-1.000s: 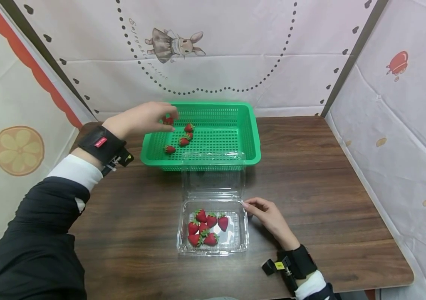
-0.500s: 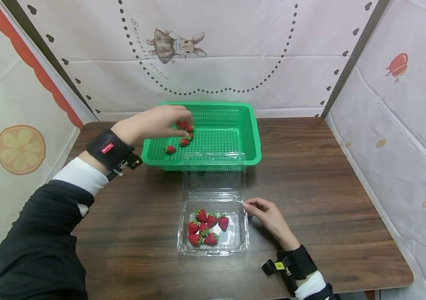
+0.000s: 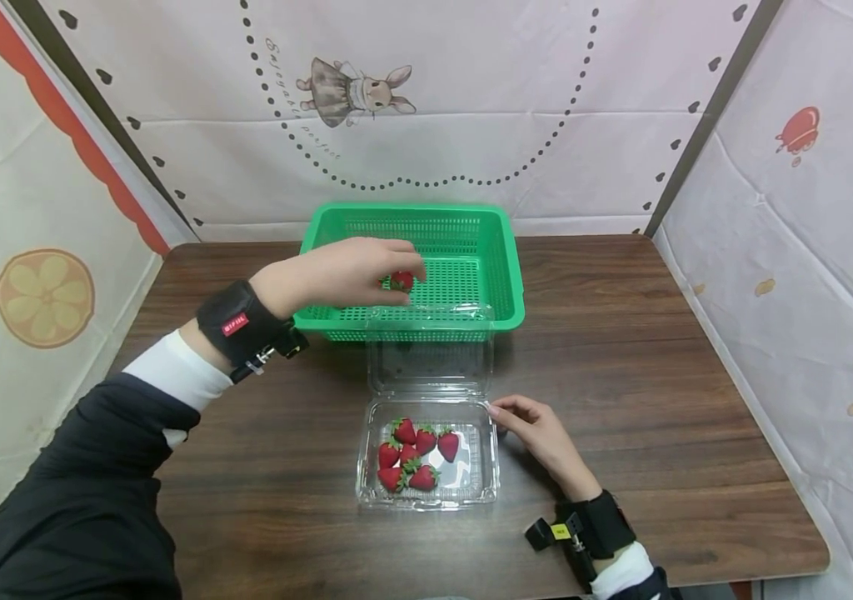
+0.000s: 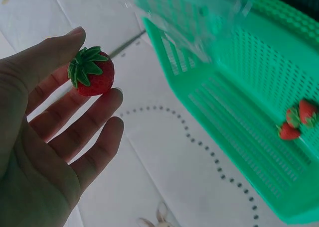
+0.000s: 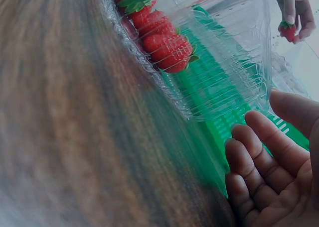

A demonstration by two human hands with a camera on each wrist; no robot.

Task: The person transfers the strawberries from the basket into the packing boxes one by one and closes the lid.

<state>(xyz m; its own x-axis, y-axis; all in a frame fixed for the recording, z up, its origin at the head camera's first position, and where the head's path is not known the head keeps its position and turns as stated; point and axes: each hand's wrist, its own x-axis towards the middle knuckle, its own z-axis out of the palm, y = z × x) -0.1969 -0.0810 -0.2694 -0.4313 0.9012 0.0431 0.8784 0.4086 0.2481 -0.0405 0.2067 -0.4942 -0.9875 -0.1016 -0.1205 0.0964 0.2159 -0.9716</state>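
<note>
My left hand (image 3: 351,273) pinches a strawberry (image 3: 401,282) between thumb and fingertips, above the green basket (image 3: 464,275). In the left wrist view this strawberry (image 4: 97,77) hangs clear of the basket, its leafy cap toward the thumb. Several more strawberries (image 4: 291,125) lie in the basket; in the head view my left hand hides them. Nearer to me stands a clear plastic clamshell box (image 3: 481,471), its lid folded back toward the basket. Several strawberries (image 3: 409,456) sit inside, mostly on the left. My right hand (image 3: 541,433) pinches the box's rim at its far right corner.
The box's raised lid (image 3: 430,367) overlaps the front rim of the basket. Everything stands on a brown wooden table (image 3: 644,375). White printed cloth (image 3: 456,67) walls in the back and both sides.
My left hand has moved right and toward me over the basket, carrying a strawberry. It now covers the berries seen in the basket earlier. The right hand and the box stay put.
</note>
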